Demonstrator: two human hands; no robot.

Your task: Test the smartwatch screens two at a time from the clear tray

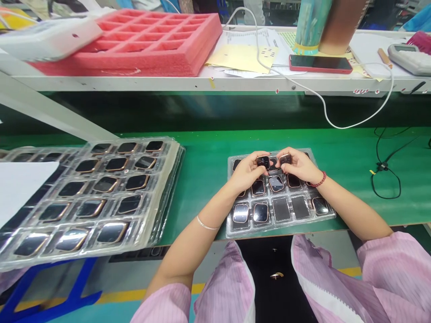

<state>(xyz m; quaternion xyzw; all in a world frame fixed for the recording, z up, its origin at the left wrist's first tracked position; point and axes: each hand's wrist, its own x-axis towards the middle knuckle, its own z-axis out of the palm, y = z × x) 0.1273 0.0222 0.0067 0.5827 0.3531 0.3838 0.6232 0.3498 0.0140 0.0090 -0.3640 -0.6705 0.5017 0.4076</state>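
Observation:
My left hand (pixel 249 169) is closed on a smartwatch (pixel 262 162) with a dark square face and gold-coloured rim, held above the far part of a clear plastic tray (pixel 232 232). Just to its right, my right hand (pixel 298 165) pinches a second smartwatch (pixel 285 159). Neither watch has a strap that I can see. Several more watches lie face up in the tray's pockets, among them one at the near right corner (pixel 319 206). Two pockets in the near row show only dark flat bottoms. My hands hide part of the far row.
At the left stands a stack of clear trays (pixel 158 193) full of watches, with white paper (pixel 23 188) beside it. A shelf above carries a red foam tray (pixel 202 49), a phone (pixel 319 64) and papers. A white cable (pixel 325 107) hangs down; a black cable (pixel 384 167) lies at right.

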